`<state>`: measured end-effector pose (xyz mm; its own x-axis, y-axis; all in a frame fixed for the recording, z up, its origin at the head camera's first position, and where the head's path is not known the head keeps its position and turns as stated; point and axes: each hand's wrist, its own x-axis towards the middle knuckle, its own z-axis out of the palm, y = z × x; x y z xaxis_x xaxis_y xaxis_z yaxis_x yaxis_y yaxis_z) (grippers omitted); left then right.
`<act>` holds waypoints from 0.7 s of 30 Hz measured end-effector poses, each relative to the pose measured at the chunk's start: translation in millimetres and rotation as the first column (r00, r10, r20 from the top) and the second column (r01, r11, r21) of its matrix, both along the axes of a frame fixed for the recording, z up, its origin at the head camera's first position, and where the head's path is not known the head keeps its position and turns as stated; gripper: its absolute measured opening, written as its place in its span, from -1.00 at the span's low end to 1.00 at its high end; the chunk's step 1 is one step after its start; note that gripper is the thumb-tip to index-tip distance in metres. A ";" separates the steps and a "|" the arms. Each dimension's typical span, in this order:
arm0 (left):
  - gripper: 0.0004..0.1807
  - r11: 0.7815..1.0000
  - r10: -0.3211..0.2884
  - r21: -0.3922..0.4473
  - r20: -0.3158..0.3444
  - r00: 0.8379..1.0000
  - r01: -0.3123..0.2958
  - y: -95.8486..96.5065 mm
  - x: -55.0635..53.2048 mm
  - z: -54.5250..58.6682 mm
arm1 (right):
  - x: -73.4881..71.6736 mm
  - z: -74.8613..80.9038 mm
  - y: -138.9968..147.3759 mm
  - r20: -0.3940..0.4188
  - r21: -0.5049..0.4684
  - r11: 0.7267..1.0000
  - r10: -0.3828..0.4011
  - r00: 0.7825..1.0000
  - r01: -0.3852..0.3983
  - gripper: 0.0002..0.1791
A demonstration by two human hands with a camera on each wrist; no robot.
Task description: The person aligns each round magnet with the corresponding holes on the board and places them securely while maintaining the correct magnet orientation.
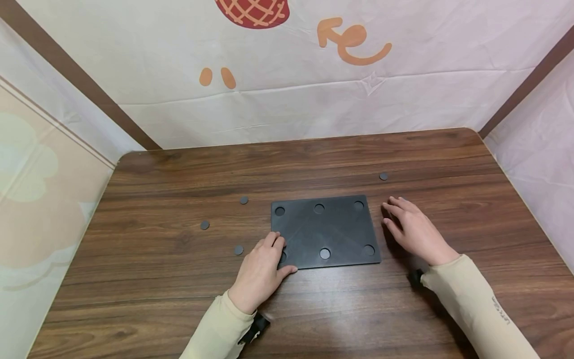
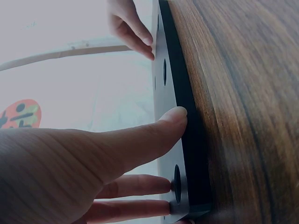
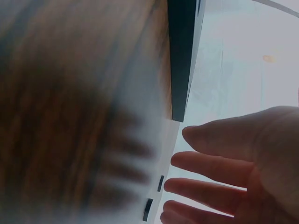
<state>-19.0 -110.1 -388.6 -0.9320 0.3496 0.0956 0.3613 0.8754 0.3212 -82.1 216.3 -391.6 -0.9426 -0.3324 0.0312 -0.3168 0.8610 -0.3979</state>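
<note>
A flat black rectangular board [image 1: 327, 229] with several round recesses lies on the table. Its front-middle recess [image 1: 325, 254] looks paler than the others. My left hand [image 1: 260, 274] rests on the board's front-left corner, partly covering the recess there. In the left wrist view the thumb [image 2: 175, 115] presses at the front edge, while straight fingers [image 2: 159, 184] touch the top face by a recess. Off the board's right side, my right hand [image 1: 414, 229] hovers with relaxed, spread fingers and holds nothing. Its fingertips point toward a small dark disc [image 1: 383, 176] farther back.
Left of the board lie three more small dark discs: one toward the back [image 1: 244, 200], one farther left [image 1: 205, 225], and one [image 1: 238, 250] close to my left hand. The wooden table [image 1: 179, 309] ends at a white printed cloth [image 1: 287, 114] behind.
</note>
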 end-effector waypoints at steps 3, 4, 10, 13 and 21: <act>-0.47 1.000 -0.001 0.002 -0.002 1.000 0.001 -0.3 0.2 0.4 | -1.7 0.8 0.9 0.012 0.005 1.000 -0.003 1.000 0.003 -0.54; -0.47 1.000 -0.001 0.003 0.000 1.000 0.001 -0.2 0.1 0.4 | -2.1 1.1 1.2 0.017 0.007 1.000 -0.006 1.000 0.006 -0.54; -0.49 1.000 0.005 0.003 0.008 1.000 -0.005 0.3 0.4 1.0 | -3.5 0.9 3.6 0.018 0.038 0.999 -0.030 0.999 0.029 -0.54; -0.49 1.000 0.007 0.002 0.009 1.000 -0.007 0.4 0.5 1.0 | -3.4 0.2 5.1 0.019 0.044 0.998 -0.044 0.999 0.043 -0.54; -0.46 1.000 0.007 -0.002 0.011 1.000 -0.007 0.5 0.2 0.7 | -3.6 -0.8 7.1 0.016 0.032 0.998 -0.057 0.998 0.057 -0.57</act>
<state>-18.9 -109.7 -387.9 -0.9355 0.3429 0.0850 0.3515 0.8786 0.3232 -85.7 223.5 -392.4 -0.9604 -0.2785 0.0052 -0.2600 0.8896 -0.3756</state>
